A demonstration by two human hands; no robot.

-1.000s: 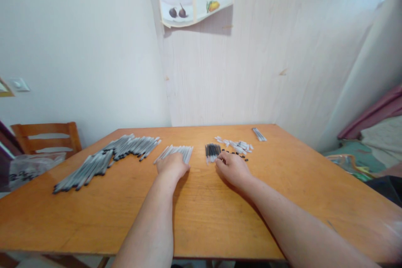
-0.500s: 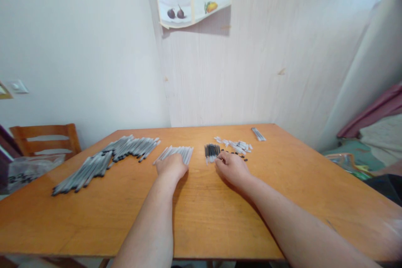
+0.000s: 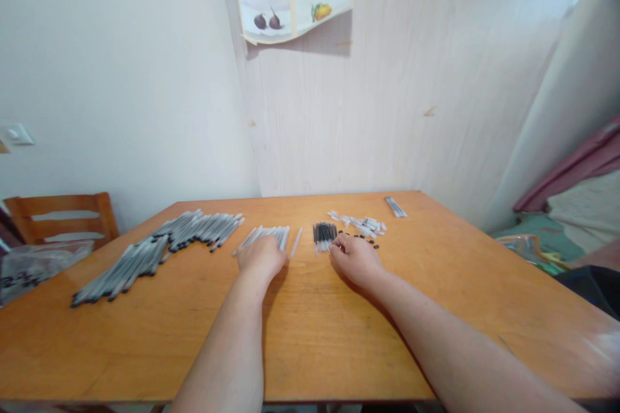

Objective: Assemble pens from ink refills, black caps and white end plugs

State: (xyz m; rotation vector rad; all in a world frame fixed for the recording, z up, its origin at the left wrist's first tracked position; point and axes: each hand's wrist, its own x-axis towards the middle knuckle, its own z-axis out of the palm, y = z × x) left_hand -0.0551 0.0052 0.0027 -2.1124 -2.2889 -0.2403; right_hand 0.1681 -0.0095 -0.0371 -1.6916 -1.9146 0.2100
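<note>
My left hand point(image 3: 262, 257) rests on a row of clear pen barrels point(image 3: 278, 234), its fingers mostly hidden beyond the knuckles. A single clear tube point(image 3: 296, 242) lies apart just right of that row. My right hand point(image 3: 357, 258) is on the table with fingers curled and thumb and forefinger together, beside a bundle of black-and-clear pen refills point(image 3: 324, 232). What its fingertips hold, if anything, is too small to make out. Small black caps point(image 3: 371, 241) lie just beyond this hand, and a loose pile of short white caps point(image 3: 365, 226) lies behind them.
Large heaps of black-tipped clear pens point(image 3: 126, 264) spread over the left of the wooden table point(image 3: 300, 348). A few more pens point(image 3: 396, 206) lie at the far right. A wooden chair point(image 3: 58, 210) and a clear plastic bag point(image 3: 43, 261) are on the left.
One clear tube now lies separated to the right of the row under my left hand. My right hand stays beside the refills. The view has shifted slightly.
</note>
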